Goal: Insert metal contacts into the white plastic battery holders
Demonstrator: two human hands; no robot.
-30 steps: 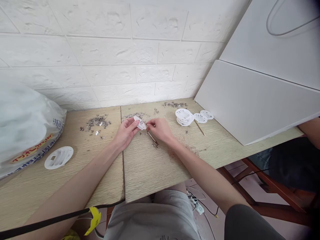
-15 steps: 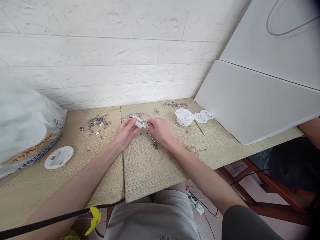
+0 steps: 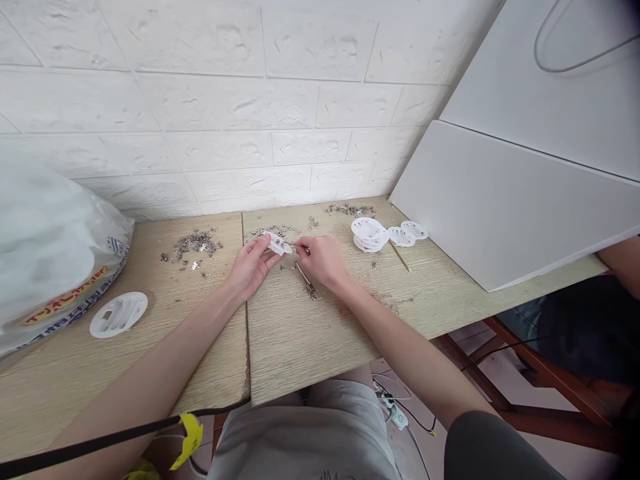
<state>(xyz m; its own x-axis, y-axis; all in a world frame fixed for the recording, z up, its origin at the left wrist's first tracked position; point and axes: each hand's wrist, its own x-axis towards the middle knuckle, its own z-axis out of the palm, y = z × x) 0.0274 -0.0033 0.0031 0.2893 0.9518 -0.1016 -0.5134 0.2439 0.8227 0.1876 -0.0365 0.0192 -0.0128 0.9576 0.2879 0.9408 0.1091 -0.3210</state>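
Observation:
My left hand [image 3: 253, 267] grips a white plastic disc [image 3: 275, 244] between thumb and fingers, tilted above the table. Small metal pieces show in the disc's slots. At its right edge my right hand [image 3: 323, 260] is closed in a pinch; what its fingertips hold is too small to make out. Below the right hand lies a slim metal tool [image 3: 305, 277], partly hidden. Behind the disc, a pile of small metal parts [image 3: 280, 231] is spread on the table.
More small metal parts [image 3: 197, 245] lie at left, others [image 3: 350, 209] by the wall. Stacked white discs [image 3: 369, 230] and a wooden stick [image 3: 400, 256] are at right. One disc [image 3: 119, 314] lies near a plastic bag [image 3: 60, 253]. White panels [image 3: 520, 207] lean at right; another person's arm [image 3: 623, 263] shows beyond.
The disc in my left hand has shifted slightly left and tilted, showing more of its slots. My right hand has barely moved and stays pinched at its edge.

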